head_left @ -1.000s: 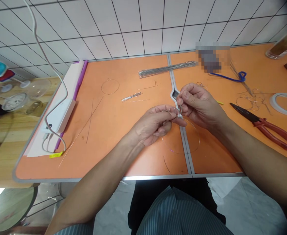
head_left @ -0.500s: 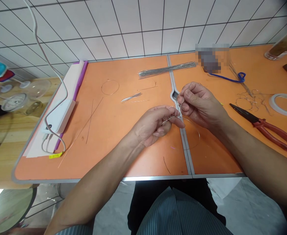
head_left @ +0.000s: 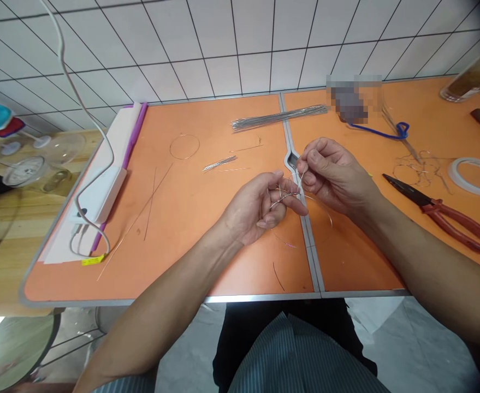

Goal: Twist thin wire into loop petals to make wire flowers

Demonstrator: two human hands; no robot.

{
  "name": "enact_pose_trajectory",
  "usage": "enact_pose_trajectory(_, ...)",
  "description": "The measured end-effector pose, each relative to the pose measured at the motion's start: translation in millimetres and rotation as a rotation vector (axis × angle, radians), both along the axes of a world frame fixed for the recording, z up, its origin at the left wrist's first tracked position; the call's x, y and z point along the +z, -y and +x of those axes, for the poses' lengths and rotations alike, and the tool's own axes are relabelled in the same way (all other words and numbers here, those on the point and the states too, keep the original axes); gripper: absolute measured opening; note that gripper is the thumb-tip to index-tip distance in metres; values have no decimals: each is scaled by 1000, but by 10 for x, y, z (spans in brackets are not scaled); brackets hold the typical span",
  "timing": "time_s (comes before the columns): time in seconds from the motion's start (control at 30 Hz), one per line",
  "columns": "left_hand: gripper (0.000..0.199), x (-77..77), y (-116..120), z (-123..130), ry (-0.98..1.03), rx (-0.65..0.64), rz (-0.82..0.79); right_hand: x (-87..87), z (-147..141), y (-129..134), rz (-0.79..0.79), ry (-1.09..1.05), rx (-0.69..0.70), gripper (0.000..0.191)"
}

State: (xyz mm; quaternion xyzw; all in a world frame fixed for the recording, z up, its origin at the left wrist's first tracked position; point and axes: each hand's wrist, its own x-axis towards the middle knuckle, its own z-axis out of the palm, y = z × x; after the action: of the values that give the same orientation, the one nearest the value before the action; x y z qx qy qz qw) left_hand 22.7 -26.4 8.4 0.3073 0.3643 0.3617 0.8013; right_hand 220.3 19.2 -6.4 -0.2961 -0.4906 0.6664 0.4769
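Thin bent wire lies across the fingers of my left hand, which is half curled, palm upward, with the thumb lifted. My right hand pinches an end of the wire between thumb and fingertips, just right of the left fingers. A fine loop of the wire curves down below my right hand. Both hands are above the orange table, near its metal seam. Beyond them lie a short bundle of wire pieces and a long bundle of straight wires.
Red-handled pliers lie right of my right hand, beside a white tape roll and tangled wire. A wire ring and loose straight wires are on the left. A white power strip with cable stands at the left edge.
My left thumb has lifted away from the fingers, showing more of the bent wire. My right hand keeps its pinch in nearly the same place.
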Motion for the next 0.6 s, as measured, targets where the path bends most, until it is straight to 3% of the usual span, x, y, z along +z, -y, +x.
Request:
enact_pose_trajectory(0.33,11,-13,40,17,-44,23,74,17,-10,3,-3,-9,1,43)
enact_pose_trajectory(0.6,13,-38,45,18,-41,0,91,-20,-4,-11,8,-36,26,40)
